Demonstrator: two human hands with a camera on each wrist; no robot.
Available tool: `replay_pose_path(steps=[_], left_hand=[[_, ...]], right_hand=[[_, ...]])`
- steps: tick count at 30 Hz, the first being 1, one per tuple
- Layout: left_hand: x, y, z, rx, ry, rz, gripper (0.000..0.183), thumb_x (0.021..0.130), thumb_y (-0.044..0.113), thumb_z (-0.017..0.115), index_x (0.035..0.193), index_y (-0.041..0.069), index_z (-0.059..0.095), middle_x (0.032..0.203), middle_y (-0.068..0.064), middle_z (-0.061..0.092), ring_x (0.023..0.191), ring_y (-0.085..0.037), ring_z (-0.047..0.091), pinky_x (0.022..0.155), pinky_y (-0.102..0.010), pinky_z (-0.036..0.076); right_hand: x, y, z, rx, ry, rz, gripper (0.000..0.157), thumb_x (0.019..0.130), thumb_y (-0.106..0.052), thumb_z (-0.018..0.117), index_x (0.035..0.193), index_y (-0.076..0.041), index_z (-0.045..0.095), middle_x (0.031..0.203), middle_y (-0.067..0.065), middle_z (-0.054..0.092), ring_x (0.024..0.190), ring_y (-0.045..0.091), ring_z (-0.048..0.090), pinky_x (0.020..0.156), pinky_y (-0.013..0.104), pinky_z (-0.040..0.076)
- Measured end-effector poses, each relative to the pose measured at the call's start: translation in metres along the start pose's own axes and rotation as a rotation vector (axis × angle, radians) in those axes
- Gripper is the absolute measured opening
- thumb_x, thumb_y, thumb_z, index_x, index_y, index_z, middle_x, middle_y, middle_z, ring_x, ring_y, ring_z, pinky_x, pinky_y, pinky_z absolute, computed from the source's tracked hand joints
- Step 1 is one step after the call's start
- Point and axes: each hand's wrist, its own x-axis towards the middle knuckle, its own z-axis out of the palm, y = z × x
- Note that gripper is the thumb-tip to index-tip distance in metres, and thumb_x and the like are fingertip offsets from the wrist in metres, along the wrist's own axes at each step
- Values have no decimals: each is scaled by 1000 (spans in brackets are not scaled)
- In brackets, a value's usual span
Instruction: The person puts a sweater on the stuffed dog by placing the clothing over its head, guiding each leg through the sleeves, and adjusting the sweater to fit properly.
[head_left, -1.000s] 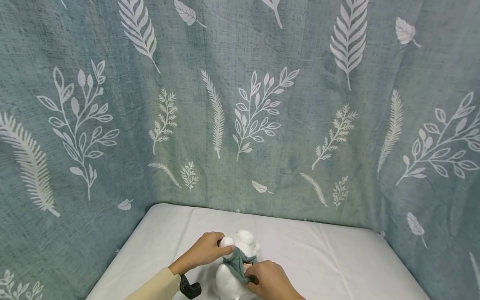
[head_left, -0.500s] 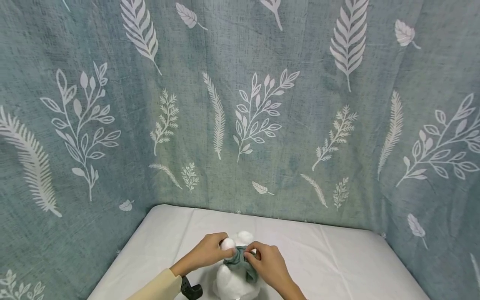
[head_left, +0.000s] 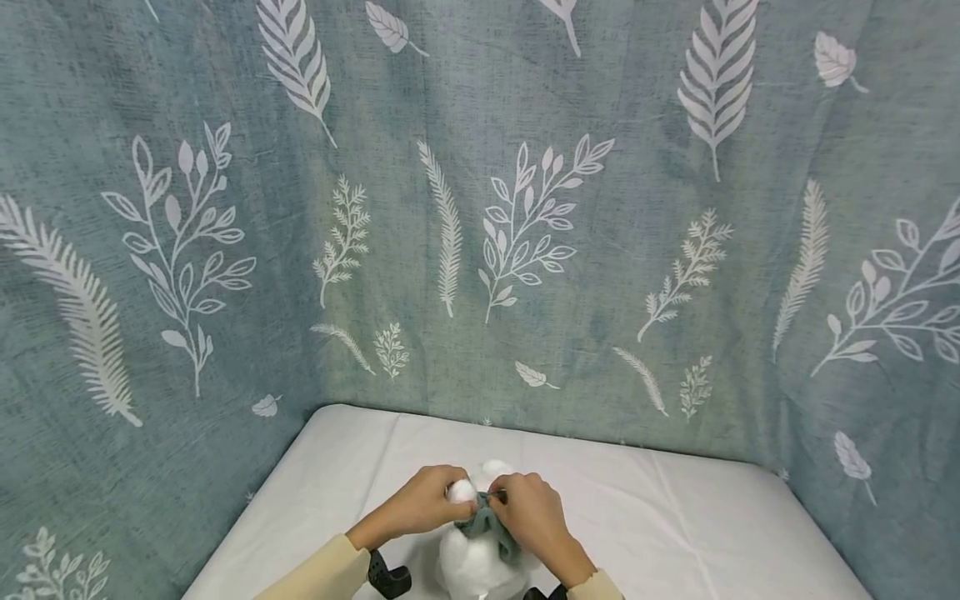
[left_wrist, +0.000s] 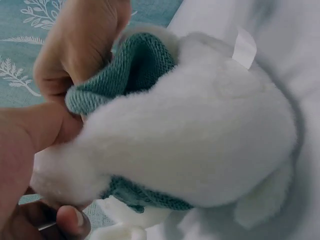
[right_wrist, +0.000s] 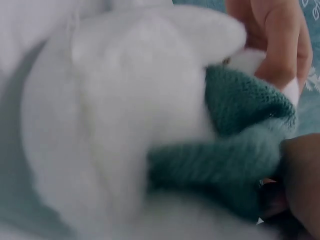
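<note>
A white plush toy (head_left: 476,562) stands on the white-covered surface, wearing a green knitted scarf (head_left: 483,521). My left hand (head_left: 425,500) grips a round white part at the toy's upper left, thumb on the near side. Close beside it, my right hand (head_left: 534,517) pinches the scarf near its top. In the left wrist view, the scarf (left_wrist: 125,75) bulges in a loose fold beside the fingers, and a small white tag (left_wrist: 245,48) sticks out of the fur. The right wrist view shows the scarf (right_wrist: 215,162) stretched towards the right hand, whose fingertips are mostly hidden.
White cloth (head_left: 675,533) covers the surface under the toy. A blue-green curtain (head_left: 450,250) with white leaf prints rises behind it and along both sides. A black wrist device (head_left: 388,577) hangs under the left forearm.
My right hand has moved up from the scarf's lower right edge to its top, beside the left hand. The scarf's pale label is now out of sight. My left hand keeps its grip.
</note>
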Motion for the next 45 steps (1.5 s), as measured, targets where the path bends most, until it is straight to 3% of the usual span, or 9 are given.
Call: replay_pose_path(steps=[5,10,16,20,24,26,33,41,45], left_hand=[[0,1,1,38,14,-17,5,86,18,70,87,17,66,75,7,62,61,-7,53,55,-25,46],[-2,0,0,-1,20,-101,11,89,25,68,88,16,62,75,4,60,61,-11,51,55,-28,43],[-1,-7,-6,-74,39,-248,40,97,50,67,95,10,62,87,-4,62,75,-19,55,64,-38,46],[-3,-12,-11,-143,14,-411,56,94,56,69,115,5,60,112,-10,62,94,-24,59,78,-48,50],[-4,-14,-13,-163,-26,-488,49,93,53,68,102,6,59,97,-8,57,80,-23,54,66,-40,47],[-4,-14,-14,-171,-44,-496,48,93,53,68,96,6,59,92,-8,56,77,-23,52,62,-37,44],[-7,-22,-15,-387,-110,-514,72,93,70,57,132,9,62,118,-10,62,95,-29,62,71,-44,54],[-8,-24,-13,-417,-141,-455,33,95,35,61,104,6,72,103,-7,68,89,-21,62,67,-35,51],[-7,-21,-12,-445,-150,-413,28,95,29,62,100,5,75,100,-5,70,89,-19,64,70,-35,53]], right_hand=[[-1,10,2,14,35,50,9,89,-18,80,80,-20,77,58,-9,57,45,6,43,41,27,38],[-1,25,2,300,-10,55,13,94,-25,76,98,-13,77,54,-7,49,43,6,37,40,24,33],[-10,49,1,584,-67,295,42,99,-50,65,110,-10,71,60,-3,46,51,12,37,47,26,32],[-22,60,6,639,-197,383,44,102,-52,59,99,-10,70,65,-1,55,56,13,42,51,28,34],[-33,60,14,710,-356,409,50,105,-50,53,83,-9,71,63,-3,55,51,9,36,47,24,32],[-36,57,17,769,-401,435,56,104,-54,51,78,-8,72,59,-4,52,49,8,38,47,23,33],[-40,44,21,950,-455,530,72,92,-80,48,75,-14,70,65,-3,59,52,8,48,48,22,41],[-38,40,20,1069,-439,568,64,89,-73,61,84,-10,74,67,-3,61,53,6,48,49,21,43],[-37,40,18,1079,-424,551,61,91,-67,64,91,-7,75,64,-4,58,55,6,51,51,20,44]])
